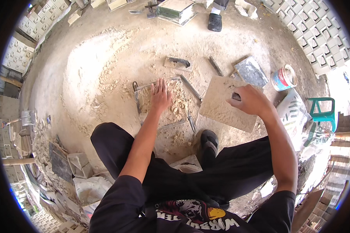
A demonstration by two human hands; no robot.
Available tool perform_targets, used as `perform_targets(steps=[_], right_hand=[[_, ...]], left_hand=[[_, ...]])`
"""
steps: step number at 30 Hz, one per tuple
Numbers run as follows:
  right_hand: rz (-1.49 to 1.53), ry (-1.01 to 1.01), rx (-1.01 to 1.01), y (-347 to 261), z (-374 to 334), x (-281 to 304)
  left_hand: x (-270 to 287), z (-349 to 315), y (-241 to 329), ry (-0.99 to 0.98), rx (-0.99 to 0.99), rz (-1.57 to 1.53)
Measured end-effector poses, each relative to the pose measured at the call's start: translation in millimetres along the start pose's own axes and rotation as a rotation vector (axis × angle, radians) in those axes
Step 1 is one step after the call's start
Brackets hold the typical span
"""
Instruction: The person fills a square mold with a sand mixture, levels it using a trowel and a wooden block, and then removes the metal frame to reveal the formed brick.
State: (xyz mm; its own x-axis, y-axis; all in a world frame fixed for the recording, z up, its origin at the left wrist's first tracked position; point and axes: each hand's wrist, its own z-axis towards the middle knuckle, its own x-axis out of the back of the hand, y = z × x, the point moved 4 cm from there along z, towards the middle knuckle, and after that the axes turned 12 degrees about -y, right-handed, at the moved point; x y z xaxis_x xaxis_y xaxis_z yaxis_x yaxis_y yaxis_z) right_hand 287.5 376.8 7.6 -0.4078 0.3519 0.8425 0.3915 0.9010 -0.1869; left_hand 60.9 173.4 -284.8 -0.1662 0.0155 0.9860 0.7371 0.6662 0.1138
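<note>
My left hand (161, 97) lies with its fingers stretched out on crumbly, sand-coloured mix (178, 95). The mix fills a square metal mould frame (137, 101) on the ground before me. To the right, my right hand (248, 100) is closed round a small dark piece, mostly hidden by the fingers. It is over a dusty square board (217, 95); whether the dark piece is fixed to that board I cannot tell. A flat metal bar (191, 88) lies between frame and board. Beyond the frame rests a trowel-like float with a dark handle (179, 61).
Pale powder (87, 64) is heaped at left. Past the board are a grey slab (251, 71), a dark bar (216, 66) and a tin can (284, 77). Sacks (295, 114) and a green stool (322, 110) stand right. A person's shoe (214, 22) shows at the far side.
</note>
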Motion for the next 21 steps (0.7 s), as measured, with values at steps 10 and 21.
perform_targets(steps=[10,21], right_hand=[[0.021,0.017,0.002,-7.1,-6.8,1.9],[-0.052,0.072,0.09,-13.3,7.7,1.7]], left_hand=[[-0.5,-7.7,-10.8,-0.044,-0.085,-0.162],[-1.7,-22.9,-15.3,-0.007,-0.134,-0.244]])
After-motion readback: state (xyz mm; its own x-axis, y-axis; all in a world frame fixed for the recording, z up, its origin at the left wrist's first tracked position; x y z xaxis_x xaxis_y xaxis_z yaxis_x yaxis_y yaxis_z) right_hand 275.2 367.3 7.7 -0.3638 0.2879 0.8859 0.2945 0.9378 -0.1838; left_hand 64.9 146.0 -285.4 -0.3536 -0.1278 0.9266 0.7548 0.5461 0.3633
